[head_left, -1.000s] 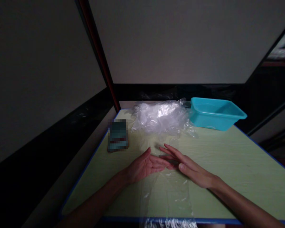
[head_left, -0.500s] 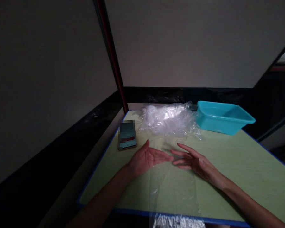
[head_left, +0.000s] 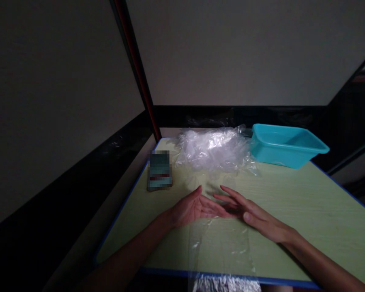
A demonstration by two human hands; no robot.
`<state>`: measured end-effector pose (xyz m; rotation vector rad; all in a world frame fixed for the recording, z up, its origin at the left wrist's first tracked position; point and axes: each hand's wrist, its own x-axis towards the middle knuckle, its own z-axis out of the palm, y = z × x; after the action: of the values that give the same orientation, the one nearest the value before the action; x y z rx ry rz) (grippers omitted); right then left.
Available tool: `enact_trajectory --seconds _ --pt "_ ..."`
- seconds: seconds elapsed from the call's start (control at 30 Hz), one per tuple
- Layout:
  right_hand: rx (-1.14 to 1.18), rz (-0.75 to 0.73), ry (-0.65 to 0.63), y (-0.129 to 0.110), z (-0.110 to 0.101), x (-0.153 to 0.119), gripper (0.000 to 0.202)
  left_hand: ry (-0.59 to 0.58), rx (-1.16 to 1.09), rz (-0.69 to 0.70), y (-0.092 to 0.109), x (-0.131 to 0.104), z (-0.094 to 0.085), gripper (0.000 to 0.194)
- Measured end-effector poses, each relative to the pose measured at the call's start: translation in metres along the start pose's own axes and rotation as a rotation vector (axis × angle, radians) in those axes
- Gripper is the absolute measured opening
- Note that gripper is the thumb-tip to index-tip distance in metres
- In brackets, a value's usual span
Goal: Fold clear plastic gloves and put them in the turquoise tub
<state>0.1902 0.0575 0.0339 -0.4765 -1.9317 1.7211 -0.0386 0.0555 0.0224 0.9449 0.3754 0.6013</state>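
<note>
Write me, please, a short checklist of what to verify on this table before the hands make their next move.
1. Left hand free: ok, open, palm showing, gripping nothing visible.
2. Right hand free: ok, fingers extended, gripping nothing visible.
3. Hands apart from each other: cannot tell, the fingers overlap in view.
4. Clear plastic film wholly on the table: not ok, its near end hangs past the blue edge.
5. Phone clear of the hands: ok, at the table's left side.
6. Turquoise plastic basin upright: ok.
</note>
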Motion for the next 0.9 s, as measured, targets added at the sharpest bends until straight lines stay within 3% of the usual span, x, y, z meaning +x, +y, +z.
enact_trajectory --seconds 0.2,0.27,0.37,0.53,0.67,0.77,0.9 --pt "0.174 -0.07 0.133 0.005 -0.007 0.0 0.059 -0.03 -0.054 0.047 0.011 0.0 -0.006 0.078" --pt "0.035 -0.112 0.184 0.001 -0.01 -0.006 0.056 -0.005 -0.081 0.113 0.017 -0.003 -0.011 0.075" --pt "-0.383 -0.151 0.194 -0.009 -0.008 -0.024 0.051 0.024 -0.106 0.179 0.021 -0.006 -0.015 0.073" --pt "-1.001 -0.21 -0.066 -0.032 0.014 -0.055 0.077 -0.019 -0.079 0.106 0.016 -0.003 -0.011 0.077" --pt "-1.342 -0.291 -0.285 -0.046 0.035 -0.057 0.06 -0.053 -0.035 0.027 0.01 0.001 -0.006 0.078" --pt "-1.452 -0.325 -0.337 -0.043 0.042 -0.055 0.052 -0.06 -0.003 -0.011 0.008 0.002 -0.006 0.078" --pt "-1.419 -0.34 -0.35 -0.034 0.041 -0.055 0.051 -0.05 0.031 -0.043 0.006 0.002 -0.007 0.077"
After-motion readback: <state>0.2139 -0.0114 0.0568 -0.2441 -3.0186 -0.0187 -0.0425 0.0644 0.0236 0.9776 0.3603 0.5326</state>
